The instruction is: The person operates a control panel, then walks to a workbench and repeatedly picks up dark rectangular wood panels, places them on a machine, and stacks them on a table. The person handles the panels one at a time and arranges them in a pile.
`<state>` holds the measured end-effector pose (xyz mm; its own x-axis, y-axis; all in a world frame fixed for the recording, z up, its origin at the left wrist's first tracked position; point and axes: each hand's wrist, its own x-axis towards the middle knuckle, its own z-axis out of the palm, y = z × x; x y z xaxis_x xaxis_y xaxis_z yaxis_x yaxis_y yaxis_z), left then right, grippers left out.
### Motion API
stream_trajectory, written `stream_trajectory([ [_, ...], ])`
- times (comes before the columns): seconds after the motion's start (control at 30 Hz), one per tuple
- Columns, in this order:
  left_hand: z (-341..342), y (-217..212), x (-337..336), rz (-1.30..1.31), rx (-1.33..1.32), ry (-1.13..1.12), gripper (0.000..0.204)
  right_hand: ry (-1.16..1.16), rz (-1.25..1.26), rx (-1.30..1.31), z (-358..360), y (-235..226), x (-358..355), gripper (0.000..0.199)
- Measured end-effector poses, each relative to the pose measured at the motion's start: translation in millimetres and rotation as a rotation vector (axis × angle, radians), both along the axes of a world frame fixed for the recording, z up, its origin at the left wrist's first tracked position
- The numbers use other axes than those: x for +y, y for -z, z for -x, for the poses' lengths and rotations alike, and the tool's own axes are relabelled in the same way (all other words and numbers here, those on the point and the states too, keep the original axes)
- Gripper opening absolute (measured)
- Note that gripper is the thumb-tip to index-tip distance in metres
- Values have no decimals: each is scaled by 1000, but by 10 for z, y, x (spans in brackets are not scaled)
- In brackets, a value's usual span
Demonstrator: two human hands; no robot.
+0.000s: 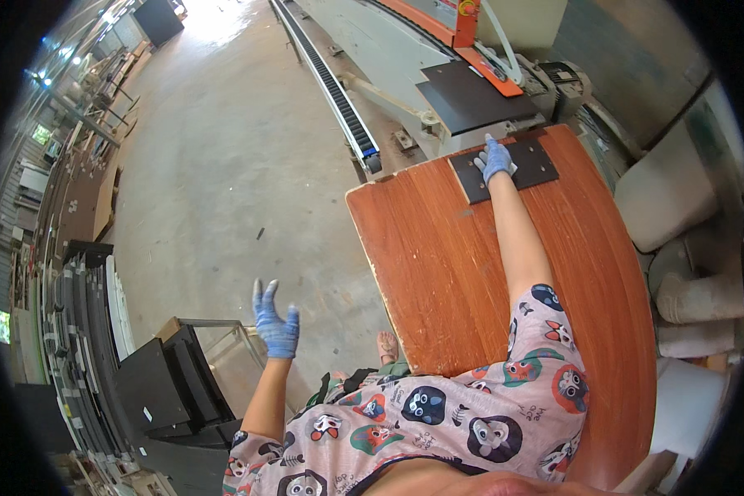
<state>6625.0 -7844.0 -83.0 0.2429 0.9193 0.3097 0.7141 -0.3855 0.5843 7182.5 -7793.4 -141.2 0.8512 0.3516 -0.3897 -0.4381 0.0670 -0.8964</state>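
Note:
My right hand (496, 160), in a blue glove with pale fingertips, reaches far out over a reddish-brown wooden tabletop (455, 273). It lies on a small dark rectangular panel (539, 163) with a few light spots, fingers stretched forward and thumb apart. My left hand (276, 322), gloved the same way, is raised in the air to the left of the tabletop. Its fingers are spread and nothing is in them. Just beyond the small panel, a larger dark board (479, 99) rests at the end of a machine.
The machine has an orange guard (489, 70) and a long roller rail (331, 83) running away from me. To my left stand black panels (161, 384) and a row of upright boards (83, 331). Large pale ducts (670, 190) lie right of the tabletop. Concrete floor (198, 182) stretches ahead.

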Motion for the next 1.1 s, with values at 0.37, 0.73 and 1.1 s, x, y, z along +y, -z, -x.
stream_trajectory([
  [0.37, -756, 59, -119, 367, -166, 401, 63, -135, -382, 157, 115, 111, 252, 19],
  [0.73, -1517, 18, 120, 1190, -1181, 129, 31, -1245, -56, -337, 2214, -559, -1349, 30],
  [1.1, 844, -86, -390, 990, -1325, -107, 46, -850, 1298, -1629, -184, -167, -425, 61],
])
